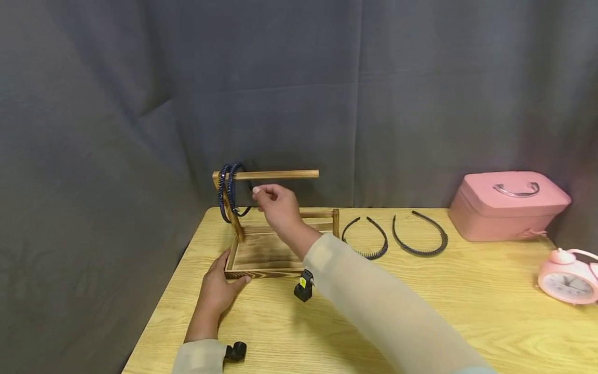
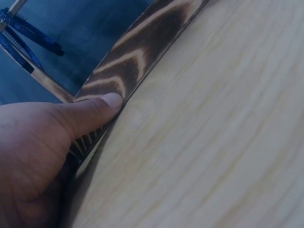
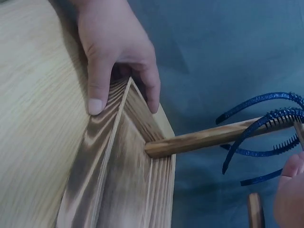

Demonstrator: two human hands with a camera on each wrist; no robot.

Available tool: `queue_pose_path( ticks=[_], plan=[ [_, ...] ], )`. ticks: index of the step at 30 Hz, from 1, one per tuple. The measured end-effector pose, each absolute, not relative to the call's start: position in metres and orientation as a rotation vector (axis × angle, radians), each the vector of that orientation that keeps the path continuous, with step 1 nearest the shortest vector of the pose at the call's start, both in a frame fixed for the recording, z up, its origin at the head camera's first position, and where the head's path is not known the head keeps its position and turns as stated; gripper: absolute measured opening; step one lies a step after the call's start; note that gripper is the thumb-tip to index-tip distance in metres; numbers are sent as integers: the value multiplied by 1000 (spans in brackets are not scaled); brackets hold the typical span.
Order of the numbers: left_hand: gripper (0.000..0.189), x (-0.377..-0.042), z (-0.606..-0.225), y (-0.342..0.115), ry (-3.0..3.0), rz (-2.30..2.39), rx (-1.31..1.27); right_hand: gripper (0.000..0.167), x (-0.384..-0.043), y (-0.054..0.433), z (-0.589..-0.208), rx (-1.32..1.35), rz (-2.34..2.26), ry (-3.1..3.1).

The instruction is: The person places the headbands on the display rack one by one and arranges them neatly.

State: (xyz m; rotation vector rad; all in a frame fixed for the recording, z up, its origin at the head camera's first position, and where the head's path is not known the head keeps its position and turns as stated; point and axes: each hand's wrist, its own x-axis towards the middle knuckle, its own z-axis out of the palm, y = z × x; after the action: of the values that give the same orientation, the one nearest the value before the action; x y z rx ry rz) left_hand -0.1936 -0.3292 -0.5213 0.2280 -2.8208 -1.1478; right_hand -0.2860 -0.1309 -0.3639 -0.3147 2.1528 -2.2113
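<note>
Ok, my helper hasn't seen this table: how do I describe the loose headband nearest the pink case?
Find the pink case at the back right of the wooden table. Just left of it lies a dark, open-ended headband. Unlike the other loose headband, which lies beside the wooden stand, this one is the case's immediate neighbour.

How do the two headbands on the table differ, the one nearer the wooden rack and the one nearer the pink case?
The rack-side headband has a narrower gap between its ends than the case-side headband. The case-side headband also looks larger than the rack-side headband. Both are dark and lie on the table with their ends toward the curtain.
</note>
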Motion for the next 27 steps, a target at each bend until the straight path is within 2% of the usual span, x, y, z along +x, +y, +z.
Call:
queue_pose_path(
  ticks=[6, 10, 15, 23, 27],
  plan=[
    [102, -195, -522, -335, -2829, -1140, 225, 29, -280, -113, -369, -376, -2154, 2191],
    [102, -197, -522, -337, -2828, -1158, 223, 33, -270, -82, -377, -497, -2095, 2264],
    [103, -198, -525, -338, -2827, -1175, 215, 30, -257, -25, -394, -538, -2011, 2429],
    [105, -197, -525, -339, -2849, -1154, 206, 36, -254, 78, -425, -332, -1874, 2663],
    [106, -197, -525, -338, -2855, -1152, 203, 32, -258, 124, -444, -307, -1674, 2819]
  ],
)
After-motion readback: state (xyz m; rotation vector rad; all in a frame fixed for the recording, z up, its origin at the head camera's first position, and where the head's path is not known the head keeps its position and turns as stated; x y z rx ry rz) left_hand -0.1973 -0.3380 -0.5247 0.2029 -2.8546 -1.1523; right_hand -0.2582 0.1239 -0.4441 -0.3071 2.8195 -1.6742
